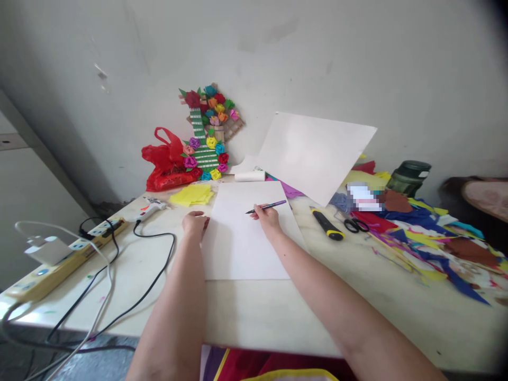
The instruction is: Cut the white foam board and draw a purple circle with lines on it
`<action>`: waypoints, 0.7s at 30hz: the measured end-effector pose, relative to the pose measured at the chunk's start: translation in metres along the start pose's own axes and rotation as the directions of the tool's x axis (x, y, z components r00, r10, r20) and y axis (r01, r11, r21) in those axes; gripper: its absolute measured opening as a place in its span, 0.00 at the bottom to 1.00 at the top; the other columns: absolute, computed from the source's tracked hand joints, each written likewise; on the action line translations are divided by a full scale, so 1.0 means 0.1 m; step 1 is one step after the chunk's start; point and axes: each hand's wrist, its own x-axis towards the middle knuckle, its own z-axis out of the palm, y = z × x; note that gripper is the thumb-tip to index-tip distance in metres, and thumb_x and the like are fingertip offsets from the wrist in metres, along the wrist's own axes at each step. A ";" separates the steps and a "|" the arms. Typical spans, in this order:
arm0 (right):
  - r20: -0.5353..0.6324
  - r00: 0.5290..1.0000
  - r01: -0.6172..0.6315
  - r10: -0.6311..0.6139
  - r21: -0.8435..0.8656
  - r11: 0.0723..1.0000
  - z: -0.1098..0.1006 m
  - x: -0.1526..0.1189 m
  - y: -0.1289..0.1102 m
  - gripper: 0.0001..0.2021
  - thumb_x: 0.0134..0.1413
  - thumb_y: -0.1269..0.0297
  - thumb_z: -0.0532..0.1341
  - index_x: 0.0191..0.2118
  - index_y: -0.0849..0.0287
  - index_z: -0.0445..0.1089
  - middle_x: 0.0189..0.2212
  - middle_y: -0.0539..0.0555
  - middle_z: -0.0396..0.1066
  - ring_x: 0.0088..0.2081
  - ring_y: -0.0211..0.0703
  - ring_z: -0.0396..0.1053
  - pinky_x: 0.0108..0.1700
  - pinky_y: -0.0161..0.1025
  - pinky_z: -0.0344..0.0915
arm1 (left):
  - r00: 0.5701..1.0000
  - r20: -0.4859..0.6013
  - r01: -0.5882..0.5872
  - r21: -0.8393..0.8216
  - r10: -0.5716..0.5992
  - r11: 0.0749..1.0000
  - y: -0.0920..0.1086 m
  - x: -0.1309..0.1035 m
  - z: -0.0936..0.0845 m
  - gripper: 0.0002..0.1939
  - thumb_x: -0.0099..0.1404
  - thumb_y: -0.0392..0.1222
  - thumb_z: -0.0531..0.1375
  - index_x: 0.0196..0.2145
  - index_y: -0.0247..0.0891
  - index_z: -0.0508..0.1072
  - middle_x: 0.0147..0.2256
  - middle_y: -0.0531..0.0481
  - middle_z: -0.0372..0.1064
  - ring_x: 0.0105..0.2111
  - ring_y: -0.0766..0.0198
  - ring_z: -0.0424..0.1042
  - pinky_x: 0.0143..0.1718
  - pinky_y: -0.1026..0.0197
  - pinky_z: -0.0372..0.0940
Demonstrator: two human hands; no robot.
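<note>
A blank white sheet (246, 248) lies flat on the table in front of me. My right hand (266, 218) is closed round a dark pen with a purple end (278, 203), its tip pointing left just over the upper part of the sheet. At the sheet's left edge rests my left hand (195, 223), its fingers curled; whether anything is between them is hidden. Left of the sheet's top lie yellow papers (192, 194). A second white sheet (313, 153) leans at a tilt against the wall behind.
Power strip (59, 264) and cables lie left, beside a glue gun (148, 210). A red bag (166, 164) and flower-covered craft (206, 148) stand behind. To the right are a cutter (327, 224), scissors (356, 226), colourful scraps (428, 238) and a green-lidded container (408, 177).
</note>
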 end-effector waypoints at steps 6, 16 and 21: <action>0.064 0.998 0.003 -0.005 0.032 0.999 0.00 0.00 0.05 0.09 0.42 0.60 0.59 0.27 0.61 0.67 0.18 0.50 0.70 0.22 0.36 0.68 0.29 0.33 0.66 | 0.997 0.020 0.074 0.008 -0.074 0.997 0.01 -0.01 -0.03 0.15 0.40 0.30 0.62 0.31 0.34 0.70 0.17 0.52 0.66 0.21 0.63 0.69 0.27 0.61 0.66; 0.132 0.991 0.026 -0.020 -0.050 0.998 0.04 -0.04 0.06 0.07 0.38 0.63 0.61 0.26 0.61 0.68 0.19 0.51 0.71 0.24 0.37 0.70 0.29 0.33 0.66 | 0.997 0.065 0.030 -0.032 -0.028 0.999 0.04 -0.05 -0.06 0.09 0.44 0.31 0.61 0.28 0.35 0.69 0.21 0.51 0.68 0.24 0.65 0.71 0.29 0.63 0.66; 0.135 0.990 0.040 -0.024 -0.116 0.992 0.04 0.00 0.14 0.08 0.41 0.61 0.59 0.28 0.60 0.70 0.21 0.50 0.73 0.27 0.39 0.72 0.32 0.35 0.67 | 0.998 0.069 -0.005 -0.023 0.006 1.000 0.00 -0.03 -0.04 0.10 0.46 0.32 0.60 0.30 0.35 0.69 0.20 0.52 0.68 0.23 0.65 0.70 0.28 0.63 0.65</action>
